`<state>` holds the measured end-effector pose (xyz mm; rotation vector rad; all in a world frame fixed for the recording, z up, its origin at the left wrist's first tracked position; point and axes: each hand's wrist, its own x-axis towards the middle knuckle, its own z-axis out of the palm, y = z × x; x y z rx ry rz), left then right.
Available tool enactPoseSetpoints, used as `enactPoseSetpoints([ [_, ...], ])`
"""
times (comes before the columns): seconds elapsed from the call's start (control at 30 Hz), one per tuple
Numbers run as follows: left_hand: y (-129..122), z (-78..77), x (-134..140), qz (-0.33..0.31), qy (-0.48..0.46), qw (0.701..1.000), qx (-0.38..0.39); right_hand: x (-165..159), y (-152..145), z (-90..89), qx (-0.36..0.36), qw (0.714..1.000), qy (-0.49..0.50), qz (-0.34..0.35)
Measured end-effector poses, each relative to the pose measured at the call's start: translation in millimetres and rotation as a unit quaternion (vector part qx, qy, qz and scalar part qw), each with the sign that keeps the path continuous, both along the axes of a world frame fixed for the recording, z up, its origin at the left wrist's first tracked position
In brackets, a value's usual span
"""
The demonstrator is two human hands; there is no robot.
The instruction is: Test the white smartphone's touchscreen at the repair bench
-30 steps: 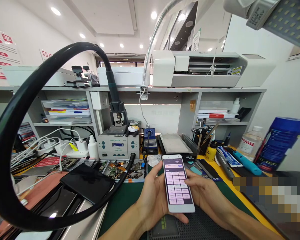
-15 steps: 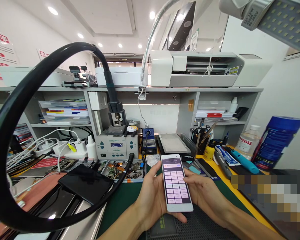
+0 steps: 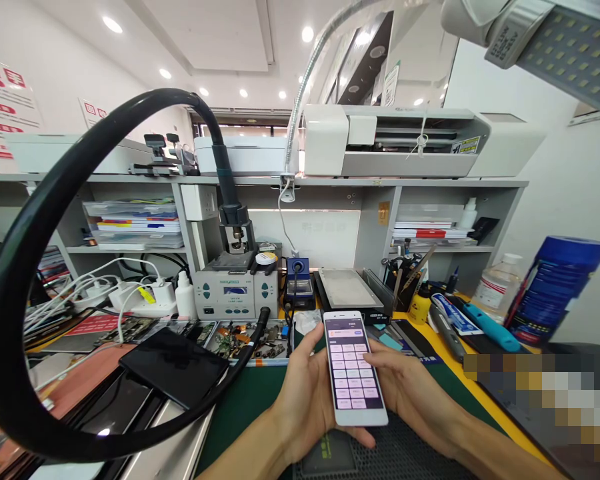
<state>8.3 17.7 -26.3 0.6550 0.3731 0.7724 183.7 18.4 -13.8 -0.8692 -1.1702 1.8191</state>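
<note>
A white smartphone [image 3: 354,375] is held upright and tilted back over the bench mat, its lit screen showing a grid of pale buttons on a dark page. My left hand [image 3: 306,390] wraps round its left side, with the thumb along the edge and fingers coming out beneath the lower end. From the right, my right hand [image 3: 406,381] grips the phone's edge; its thumb lies at the screen's right side, while the other fingers are mostly hidden behind the phone. Below lies a dark perforated mat [image 3: 405,453] on the green work mat [image 3: 253,393].
A thick black hose [image 3: 35,220] loops across the left, joined to a hot air station [image 3: 229,293]. Beneath it lie a black tablet-like panel [image 3: 175,367] and other flat devices. A tray of small parts [image 3: 250,340] stands behind; bottles and a blue canister [image 3: 555,290] stand at right.
The whole view has shifted slightly, with the scene a little lower and to the right. Both hands keep their hold on the smartphone, and the screen page looks the same.
</note>
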Motion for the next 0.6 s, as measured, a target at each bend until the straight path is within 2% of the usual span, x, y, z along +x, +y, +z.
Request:
enactPoseSetpoints([
  [0.6,1.8,-0.5,0.6,-0.008,-0.013,1.000,-0.005,-0.8,1.1,-2.8,0.005,0.999,-0.030,-0.014],
])
